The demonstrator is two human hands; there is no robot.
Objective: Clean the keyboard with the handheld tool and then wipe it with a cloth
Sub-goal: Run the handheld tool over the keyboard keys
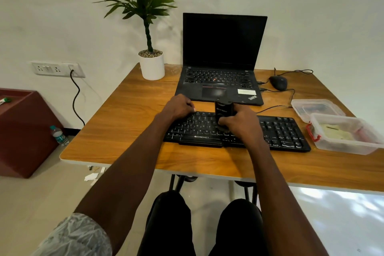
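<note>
The person sits at a wooden table [128, 131], knees under its near edge, both forearms reaching forward. A black keyboard [280, 133] lies flat near the front edge, angled slightly, its cable running off to the right.

The right hand [241, 124] is wrapped around the lower part of a black handheld tool [223, 110], which stands upright with its bottom end on the keys at about the middle of the keyboard. The tool's tip is hidden by the fingers, so its exact contact point is unclear.

The left hand [178, 107] rests on the far left corner of the keyboard, fingers curled down over its back edge, apparently steadying it.

To the right of the keyboard sit two clear plastic containers [340, 133]; the nearer one holds a pale folded cloth [334, 133].

Behind the keyboard stands an open laptop [222, 64] with a dark screen. A black mouse [278, 82] lies to its right. A potted plant [151, 64] in a white pot stands at the far left corner of the table, by the wall.
</note>
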